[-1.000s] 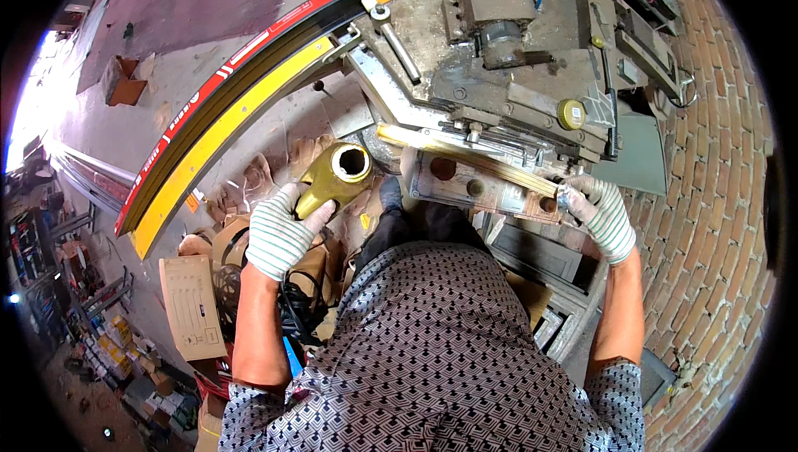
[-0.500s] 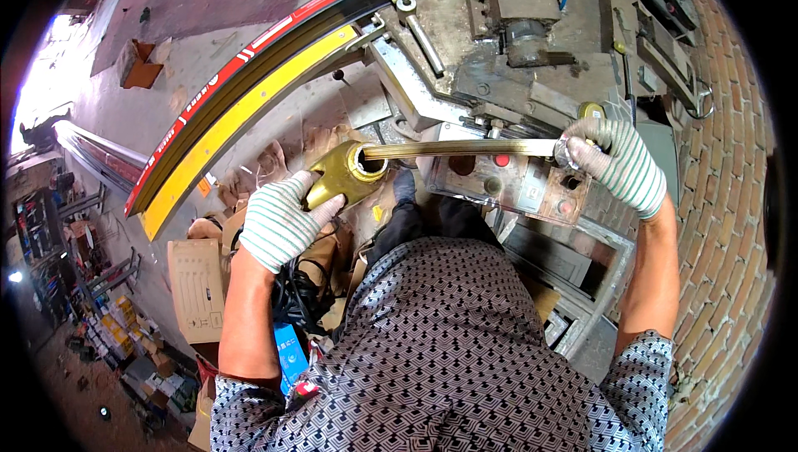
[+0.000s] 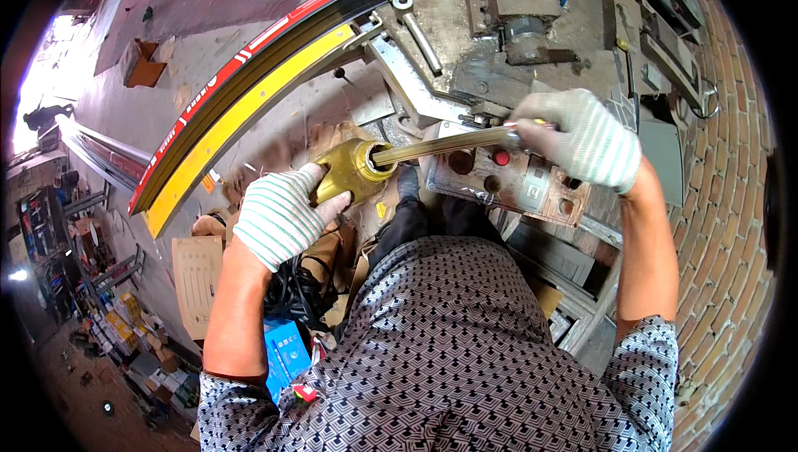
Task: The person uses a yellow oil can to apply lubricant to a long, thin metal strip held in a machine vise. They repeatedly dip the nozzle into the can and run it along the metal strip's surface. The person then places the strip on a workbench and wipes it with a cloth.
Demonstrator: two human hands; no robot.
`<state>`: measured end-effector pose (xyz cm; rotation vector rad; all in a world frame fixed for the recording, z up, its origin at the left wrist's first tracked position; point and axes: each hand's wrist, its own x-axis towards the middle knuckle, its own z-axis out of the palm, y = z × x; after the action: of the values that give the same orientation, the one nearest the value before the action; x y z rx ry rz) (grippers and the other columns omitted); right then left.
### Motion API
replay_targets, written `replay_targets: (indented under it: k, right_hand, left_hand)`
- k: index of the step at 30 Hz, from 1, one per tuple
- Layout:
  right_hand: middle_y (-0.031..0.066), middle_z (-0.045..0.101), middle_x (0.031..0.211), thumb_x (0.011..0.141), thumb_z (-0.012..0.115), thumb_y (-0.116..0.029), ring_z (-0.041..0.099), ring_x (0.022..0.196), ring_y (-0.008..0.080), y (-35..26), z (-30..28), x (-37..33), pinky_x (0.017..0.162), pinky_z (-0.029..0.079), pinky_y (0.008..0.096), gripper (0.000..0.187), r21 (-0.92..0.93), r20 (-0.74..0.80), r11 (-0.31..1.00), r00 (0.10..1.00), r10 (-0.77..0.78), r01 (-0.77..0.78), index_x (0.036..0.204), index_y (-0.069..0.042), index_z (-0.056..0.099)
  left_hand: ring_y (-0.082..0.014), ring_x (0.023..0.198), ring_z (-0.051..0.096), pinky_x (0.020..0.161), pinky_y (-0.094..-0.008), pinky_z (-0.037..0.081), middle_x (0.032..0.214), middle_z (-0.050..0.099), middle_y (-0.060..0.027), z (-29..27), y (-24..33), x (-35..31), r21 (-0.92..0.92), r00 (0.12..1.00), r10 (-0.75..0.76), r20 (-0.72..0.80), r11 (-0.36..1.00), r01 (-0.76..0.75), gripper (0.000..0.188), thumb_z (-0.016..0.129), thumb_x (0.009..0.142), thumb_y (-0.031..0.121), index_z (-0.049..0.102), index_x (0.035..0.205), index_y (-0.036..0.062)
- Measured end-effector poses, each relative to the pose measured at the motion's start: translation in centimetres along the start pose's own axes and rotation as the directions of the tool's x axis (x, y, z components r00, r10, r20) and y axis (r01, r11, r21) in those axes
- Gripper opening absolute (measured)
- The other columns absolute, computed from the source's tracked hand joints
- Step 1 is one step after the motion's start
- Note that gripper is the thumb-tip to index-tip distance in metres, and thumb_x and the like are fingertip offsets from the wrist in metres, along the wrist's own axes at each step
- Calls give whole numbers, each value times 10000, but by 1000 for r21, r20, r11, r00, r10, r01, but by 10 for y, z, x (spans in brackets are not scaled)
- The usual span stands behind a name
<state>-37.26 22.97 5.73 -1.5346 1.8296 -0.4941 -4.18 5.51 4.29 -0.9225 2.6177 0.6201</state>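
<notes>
Biggest thing around me is the brickwork [image 3: 731,244] running down my right side. Ahead there's a grimy metal surface [image 3: 440,16] with chunky machine parts on it and a metal rod with a round head [image 3: 420,36] lying near its left edge. Off to the left of that, a red bar [image 3: 223,72] and a yellow bar [image 3: 253,96] run side by side, both looking bent by the lens.

Right past my belly is a worn panel [image 3: 515,190] with round holes in it. Low on my left: a cardboard box [image 3: 198,286], then a blue box [image 3: 287,356] by my forearm.

Hands, both in striped gloves: my left hand [image 3: 283,215] has its fingers and thumb wrapped around a gold bottle [image 3: 342,168], tipped with its mouth to the right. My right hand [image 3: 578,136] is a bit blurry, fingers closed on the right end of a slim gold strip [image 3: 440,149]. Its other end sits at the bottle's mouth; can't tell how deep. Smallest bit: a red button [image 3: 500,157] on the panel, just below the strip.
</notes>
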Motion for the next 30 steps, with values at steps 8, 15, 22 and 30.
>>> replay_targets:
  k: [8, 15, 22, 30]
  right_hand:
    - [243, 645, 765, 946, 597, -267, 644, 710, 413, 1, 88, 42, 681, 527, 462, 263, 102, 15, 993, 998, -63, 61, 883, -33, 698]
    - [203, 694, 816, 941, 642, -221, 680, 756, 336, 15, 82, 27, 728, 537, 406, 213, 262, -35, 964, 999, -26, 35, 951, -17, 704]
    - [131, 731, 916, 951, 659, -164, 697, 816, 263, 57, 28, -40, 754, 551, 376, 143, 247, -86, 968, 994, 74, -51, 1010, -55, 730]
    - [76, 682, 864, 960, 633, -274, 632, 839, 160, 78, -8, -95, 802, 520, 319, 313, 438, 0, 863, 960, 280, -251, 1010, 25, 710]
  left_hand:
    - [-391, 700, 703, 629, -440, 547, 730, 674, -236, -19, 41, 15, 148, 988, 106, 111, 982, -122, 537, 784, 855, 411, 707, 1144, -36]
    - [-400, 704, 703, 624, -441, 550, 727, 667, -242, -17, 53, 18, 87, 992, 94, 85, 991, -101, 541, 788, 853, 414, 702, 1153, -27]
    - [-376, 746, 724, 658, -414, 562, 794, 704, -225, -7, 49, 15, -3, 996, 60, 72, 998, -60, 494, 789, 859, 400, 710, 1157, 14]
    - [-333, 721, 734, 655, -388, 556, 773, 704, -205, 0, 55, 17, -47, 994, 78, 74, 996, -74, 454, 804, 861, 344, 711, 1166, 20]
